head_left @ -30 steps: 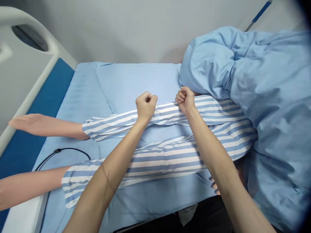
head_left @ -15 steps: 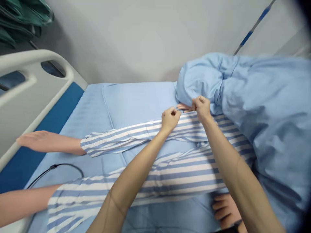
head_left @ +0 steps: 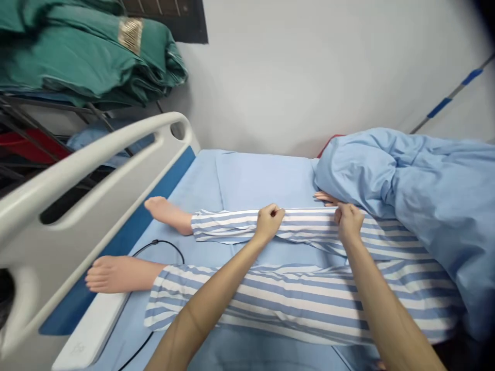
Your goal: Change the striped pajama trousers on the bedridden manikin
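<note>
A lifelike manikin lies on the bed in blue-and-white striped trousers (head_left: 294,299), its bare feet toward the left. My left hand (head_left: 269,222) is closed on the upper edge of the far trouser leg, around the knee. Further up that leg, my right hand (head_left: 350,222) pinches the same cloth, close to the manikin's hand (head_left: 326,198). Between my two hands the edge of the fabric runs nearly straight. The near foot (head_left: 121,273) and far foot (head_left: 168,214) stick out beyond the trouser hems.
A bunched light-blue quilt (head_left: 436,190) covers the manikin's upper part on the right. The footboard (head_left: 127,170) rises on the left, with a white box (head_left: 95,330) and black cable (head_left: 176,247) beside it. Green folded cloth (head_left: 93,56) is stacked behind. A pole (head_left: 444,103) leans at the wall.
The view has swung toward the foot end, showing more footboard and green cloth. My hands are further apart, the left nearer the foot, the right lower onto the trouser leg.
</note>
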A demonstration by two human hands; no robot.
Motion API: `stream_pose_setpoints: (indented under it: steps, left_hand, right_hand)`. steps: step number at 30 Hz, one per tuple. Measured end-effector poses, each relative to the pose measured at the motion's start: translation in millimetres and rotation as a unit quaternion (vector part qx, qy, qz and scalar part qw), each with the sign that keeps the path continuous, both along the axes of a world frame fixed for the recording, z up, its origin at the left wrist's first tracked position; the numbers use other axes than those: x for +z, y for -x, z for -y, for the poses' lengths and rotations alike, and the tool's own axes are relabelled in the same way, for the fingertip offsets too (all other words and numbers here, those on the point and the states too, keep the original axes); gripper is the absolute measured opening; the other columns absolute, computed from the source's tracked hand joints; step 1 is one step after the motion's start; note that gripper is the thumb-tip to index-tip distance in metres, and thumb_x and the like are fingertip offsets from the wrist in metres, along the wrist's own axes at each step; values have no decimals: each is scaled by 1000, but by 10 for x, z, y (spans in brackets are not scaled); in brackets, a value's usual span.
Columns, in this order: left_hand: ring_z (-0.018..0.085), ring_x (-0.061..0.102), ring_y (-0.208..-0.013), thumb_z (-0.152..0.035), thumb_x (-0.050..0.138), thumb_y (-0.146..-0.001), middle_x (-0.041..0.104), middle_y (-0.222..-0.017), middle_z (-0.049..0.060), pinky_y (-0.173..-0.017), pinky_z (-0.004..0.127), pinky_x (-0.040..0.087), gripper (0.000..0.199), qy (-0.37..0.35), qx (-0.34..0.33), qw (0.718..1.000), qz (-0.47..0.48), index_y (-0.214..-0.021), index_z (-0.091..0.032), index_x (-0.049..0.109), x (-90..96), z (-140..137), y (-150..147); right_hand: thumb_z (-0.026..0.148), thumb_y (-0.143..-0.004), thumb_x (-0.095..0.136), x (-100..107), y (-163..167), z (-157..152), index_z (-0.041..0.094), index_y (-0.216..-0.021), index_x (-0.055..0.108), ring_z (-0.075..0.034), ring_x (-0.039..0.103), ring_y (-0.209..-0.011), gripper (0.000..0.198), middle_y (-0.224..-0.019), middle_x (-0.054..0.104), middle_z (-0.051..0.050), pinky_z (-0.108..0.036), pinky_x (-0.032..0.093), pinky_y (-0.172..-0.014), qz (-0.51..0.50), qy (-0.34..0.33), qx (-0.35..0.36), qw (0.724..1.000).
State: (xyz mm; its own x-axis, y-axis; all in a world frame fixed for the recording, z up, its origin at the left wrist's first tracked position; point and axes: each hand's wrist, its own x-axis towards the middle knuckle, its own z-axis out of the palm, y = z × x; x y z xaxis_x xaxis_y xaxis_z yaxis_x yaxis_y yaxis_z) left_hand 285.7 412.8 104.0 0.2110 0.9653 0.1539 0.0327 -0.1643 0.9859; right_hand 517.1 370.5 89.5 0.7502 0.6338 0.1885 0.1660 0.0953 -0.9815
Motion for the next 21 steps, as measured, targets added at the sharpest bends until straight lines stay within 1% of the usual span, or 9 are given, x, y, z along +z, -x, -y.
stream_pose_setpoints:
  steps: [2,6,7,9,11,13,16,19,21]
  left_hand:
    - [11,33,-57,-27,54,-75,33,-54,-5,-58,26,30,29,14,64,998,21,-54,-21,36,-11,-29,392]
    - [11,36,-58,-25,53,-75,36,-53,-5,-59,25,31,26,18,146,989,28,-54,-20,40,-25,-149,1076]
    - [11,35,-57,-24,53,-75,35,-52,-5,-58,25,30,27,16,164,986,20,-53,-20,39,-32,-180,1233]
    - [11,34,-57,-22,53,-76,33,-51,-5,-58,25,29,30,17,200,980,8,-51,-20,36,-59,-224,1542]
    - [10,34,-57,-19,51,-76,33,-50,-5,-57,24,29,31,25,218,976,6,-51,-20,34,-86,-231,1840]
    - [10,35,-56,-18,51,-77,34,-50,-5,-57,24,30,31,39,214,976,6,-52,-20,34,-73,-220,2091]
    - [9,35,-55,-20,55,-79,34,-51,-6,-56,24,30,33,31,221,975,17,-53,-20,35,27,-295,2259]
    - [9,36,-56,-17,55,-81,35,-53,-6,-56,23,30,33,0,233,971,56,-55,-19,35,61,-550,2154]
    - [9,37,-57,-18,55,-84,35,-54,-6,-58,23,30,34,6,215,973,77,-55,-19,35,-34,-719,2003]
  right_hand:
    - [42,-71,61,-96,545,95,24,-54,37,-10,31,-40,34,-44,36,7,-25,26,-39,-45,36,53,997]
    - [47,-72,59,-231,1836,121,23,-53,40,-11,33,-45,36,-47,37,5,-26,26,-43,-38,125,241,962]
    - [46,-72,59,-205,2142,55,23,-51,37,-10,33,-47,37,-47,36,5,-25,26,-45,-17,124,282,951]
    - [42,-73,56,-84,2666,-178,22,-51,36,-10,33,-51,36,-49,35,5,-25,27,-49,18,88,325,941]
    - [40,-75,55,45,3047,-502,22,-51,33,-9,32,-53,37,-50,31,6,-24,27,-52,38,31,318,947]
    - [36,-76,55,79,3308,-817,22,-51,33,-9,32,-54,36,-51,31,7,-24,29,-55,49,-3,302,952]
    - [28,-75,55,-75,3540,-1101,22,-50,34,-9,32,-54,33,-49,31,8,-23,31,-55,52,29,271,961]
    - [25,-74,58,-243,3535,-1182,21,-48,36,-8,32,-53,34,-47,31,8,-23,30,-53,88,38,264,960]
    - [26,-75,59,-253,3377,-1206,21,-50,37,-8,34,-51,34,-47,34,8,-22,30,-51,85,14,262,961]
